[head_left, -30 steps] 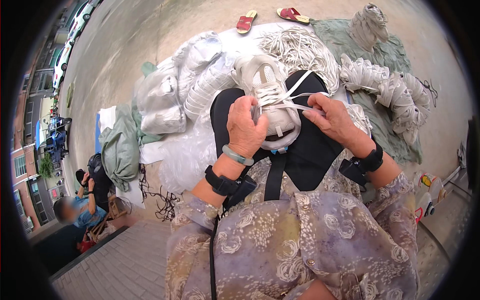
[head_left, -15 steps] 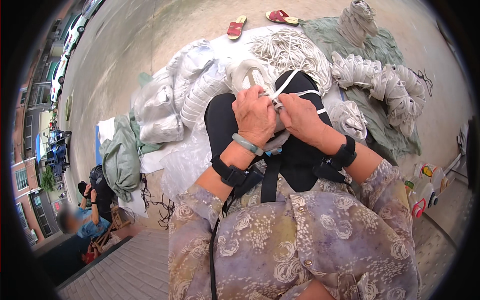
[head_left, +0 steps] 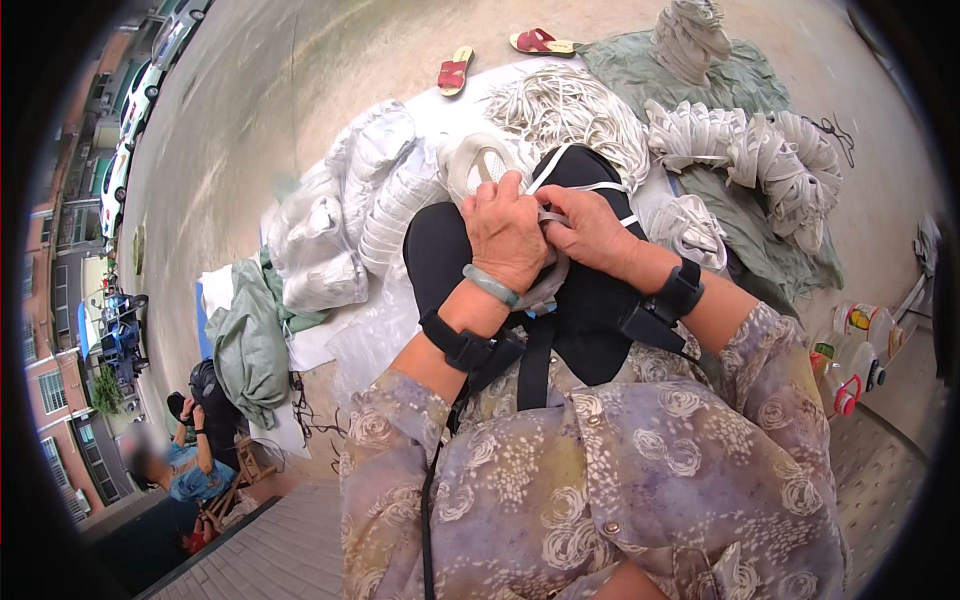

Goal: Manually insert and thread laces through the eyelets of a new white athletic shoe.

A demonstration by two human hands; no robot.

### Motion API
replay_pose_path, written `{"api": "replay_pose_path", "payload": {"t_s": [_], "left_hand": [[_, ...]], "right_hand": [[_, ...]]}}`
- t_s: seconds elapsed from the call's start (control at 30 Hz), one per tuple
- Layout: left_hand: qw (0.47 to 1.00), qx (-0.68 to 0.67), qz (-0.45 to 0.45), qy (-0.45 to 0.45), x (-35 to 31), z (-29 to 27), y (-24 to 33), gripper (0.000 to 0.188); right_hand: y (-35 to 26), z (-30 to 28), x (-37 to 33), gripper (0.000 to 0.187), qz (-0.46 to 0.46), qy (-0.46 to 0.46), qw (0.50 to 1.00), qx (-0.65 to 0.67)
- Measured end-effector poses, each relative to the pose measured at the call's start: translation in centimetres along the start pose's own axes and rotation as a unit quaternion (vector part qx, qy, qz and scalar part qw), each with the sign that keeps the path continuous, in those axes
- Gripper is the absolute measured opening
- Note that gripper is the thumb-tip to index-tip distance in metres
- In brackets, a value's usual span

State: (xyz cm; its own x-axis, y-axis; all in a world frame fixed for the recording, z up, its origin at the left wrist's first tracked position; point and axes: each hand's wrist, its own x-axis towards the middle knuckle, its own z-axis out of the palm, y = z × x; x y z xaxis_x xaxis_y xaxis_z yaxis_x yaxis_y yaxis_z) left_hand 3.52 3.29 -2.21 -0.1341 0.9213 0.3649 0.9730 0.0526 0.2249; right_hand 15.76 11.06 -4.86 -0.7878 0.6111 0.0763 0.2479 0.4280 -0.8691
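Note:
A pale beige sneaker point(head_left: 470, 160) with a mesh toe rests on my black-covered lap, toe pointing away from me. My left hand point(head_left: 503, 235) is closed over its upper, gripping it and hiding much of the middle. Close against it, my right hand point(head_left: 592, 232) pinches a flat shoelace at the sneaker's opening; the fingertips partly cover the lace. A loose white shoelace point(head_left: 600, 186) trails over my right knee. The sneaker's collar point(head_left: 548, 290) shows below my hands, towards my waist.
A heap of white shoelaces point(head_left: 570, 110) lies beyond my knees. Bundled beige shoe parts point(head_left: 700, 140) sit on green cloth at right, wrapped white bundles point(head_left: 320, 240) at left. Red slippers point(head_left: 455, 72) lie far ahead. Plastic bottles point(head_left: 845, 370) stand right; another person point(head_left: 190, 470) sits at lower left.
My right hand has shifted slightly and its fingers have curled closer to the sneaker's opening. My left hand keeps its hold. The whole view has shifted a little.

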Motion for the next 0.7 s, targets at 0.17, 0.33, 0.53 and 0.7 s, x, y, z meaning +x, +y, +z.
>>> {"api": "replay_pose_path", "payload": {"t_s": [0.17,0.33,0.53,0.7], "left_hand": [[0.999,-0.013,0.042,-0.007,-2.4,-4.4,-1.0,0.009],[0.987,0.142,-0.071,-0.021,-11.7,-8.0,-9.5,0.008],[0.857,0.246,-0.401,-0.211,-26.3,-11.0,-18.5,0.012],[0.951,0.139,-0.243,-0.127,-20.0,-7.7,-14.1,0.010]], "right_hand": [[0.1,0.5,-0.8,0.033,-0.051,0.030,0.996,-0.071],[0.5,0.1,-1.5,0.040,-0.038,0.038,0.993,-0.105],[-0.7,0.1,-2.0,0.036,-0.068,0.000,0.988,-0.140],[-0.1,-0.8,-1.7,0.037,0.049,0.038,0.998,-0.019]]}}
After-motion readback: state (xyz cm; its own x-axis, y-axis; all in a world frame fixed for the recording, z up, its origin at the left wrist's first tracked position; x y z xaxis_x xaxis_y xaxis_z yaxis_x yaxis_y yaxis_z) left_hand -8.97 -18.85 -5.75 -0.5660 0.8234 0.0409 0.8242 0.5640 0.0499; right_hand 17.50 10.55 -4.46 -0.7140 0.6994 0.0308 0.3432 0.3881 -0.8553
